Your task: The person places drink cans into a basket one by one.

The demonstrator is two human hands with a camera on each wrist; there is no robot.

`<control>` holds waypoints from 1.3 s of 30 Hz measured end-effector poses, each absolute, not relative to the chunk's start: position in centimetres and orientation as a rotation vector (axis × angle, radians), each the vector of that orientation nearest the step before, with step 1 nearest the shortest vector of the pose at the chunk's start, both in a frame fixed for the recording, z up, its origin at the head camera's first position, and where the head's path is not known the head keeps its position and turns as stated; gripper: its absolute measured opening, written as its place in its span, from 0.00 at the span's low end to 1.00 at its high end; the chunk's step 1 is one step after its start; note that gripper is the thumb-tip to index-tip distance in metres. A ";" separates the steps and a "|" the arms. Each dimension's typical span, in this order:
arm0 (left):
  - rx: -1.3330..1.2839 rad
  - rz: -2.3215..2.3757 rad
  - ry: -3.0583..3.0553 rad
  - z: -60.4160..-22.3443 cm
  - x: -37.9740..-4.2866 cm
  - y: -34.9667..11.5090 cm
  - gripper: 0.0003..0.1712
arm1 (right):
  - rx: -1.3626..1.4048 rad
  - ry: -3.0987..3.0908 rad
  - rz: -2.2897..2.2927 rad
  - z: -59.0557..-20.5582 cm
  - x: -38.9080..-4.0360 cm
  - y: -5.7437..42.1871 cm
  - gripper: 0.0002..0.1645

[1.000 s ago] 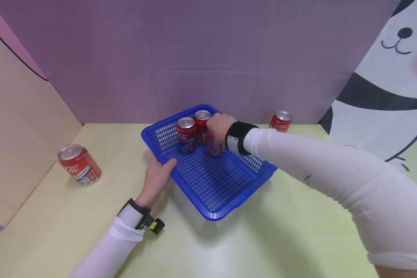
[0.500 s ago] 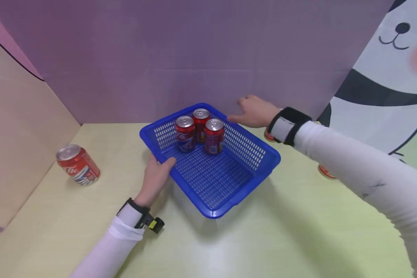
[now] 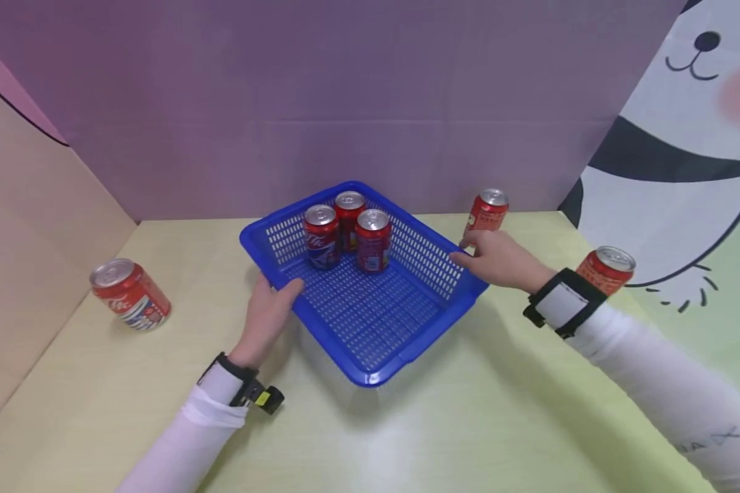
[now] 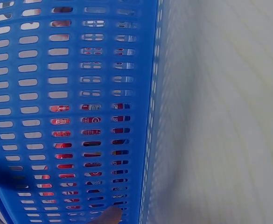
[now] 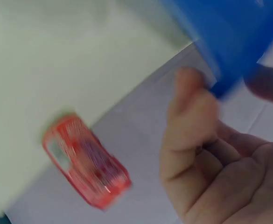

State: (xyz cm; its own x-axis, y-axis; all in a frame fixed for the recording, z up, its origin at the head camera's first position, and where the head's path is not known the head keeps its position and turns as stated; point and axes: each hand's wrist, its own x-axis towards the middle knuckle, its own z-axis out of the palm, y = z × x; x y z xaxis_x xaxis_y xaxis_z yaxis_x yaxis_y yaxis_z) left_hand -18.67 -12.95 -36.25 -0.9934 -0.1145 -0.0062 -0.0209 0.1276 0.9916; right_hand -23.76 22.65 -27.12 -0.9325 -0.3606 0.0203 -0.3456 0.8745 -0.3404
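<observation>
A blue plastic basket [image 3: 370,322] with perforated walls sits at mid-table, holding three red soda cans [image 3: 373,241] upright in its back corner. My left hand [image 3: 264,315] grips the basket's left rim, thumb on top and the other fingers out of sight beneath. At the right corner, my right hand [image 3: 499,259] pinches the rim between thumb and curled fingers; the right wrist view shows the blue edge between them. Through the wall slots in the left wrist view, red can surfaces [image 4: 64,133] show.
One red can [image 3: 131,294] stands at the left of the table [image 3: 456,424]. Another can [image 3: 488,209] is behind my right hand, and a third can [image 3: 607,268] is partly hidden by the right wrist strap. A purple wall [image 3: 345,103] closes off the back.
My right hand has left the third can in the basket, lifted away to the right, then come down to the basket's right rim. The left hand keeps its grip.
</observation>
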 end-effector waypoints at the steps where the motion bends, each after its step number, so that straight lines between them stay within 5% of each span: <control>1: 0.136 -2.025 -2.306 -36.3 -18.7 -13.0 0.36 | -0.555 2.990 -0.586 -27.7 -23.7 22.8 0.21; 20: 0.082 -2.028 -2.287 -36.4 -18.5 -13.1 0.36 | -0.383 2.740 -1.157 -31.3 -23.1 23.5 0.20; 27: -0.172 -2.086 -2.541 -34.8 -18.8 -14.7 0.35 | -0.379 2.713 -1.206 -31.6 -23.0 23.9 0.19; 32: -0.367 -1.422 -3.014 -30.2 -18.0 -18.7 0.45 | -0.373 2.717 -1.205 -31.6 -22.9 23.9 0.20; 39: -0.323 -0.758 -2.854 -24.5 -18.8 -26.4 0.38 | -0.365 2.727 -1.182 -31.3 -22.8 23.6 0.22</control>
State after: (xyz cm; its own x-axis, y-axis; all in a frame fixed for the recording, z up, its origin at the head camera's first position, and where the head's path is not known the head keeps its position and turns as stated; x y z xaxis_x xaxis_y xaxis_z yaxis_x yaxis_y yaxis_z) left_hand -18.84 -26.35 -24.54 -0.9620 0.1637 0.2185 0.2506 0.8472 0.4685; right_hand -22.81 23.57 -31.32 -0.9597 -0.2786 -0.0374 -0.1632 0.6605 -0.7329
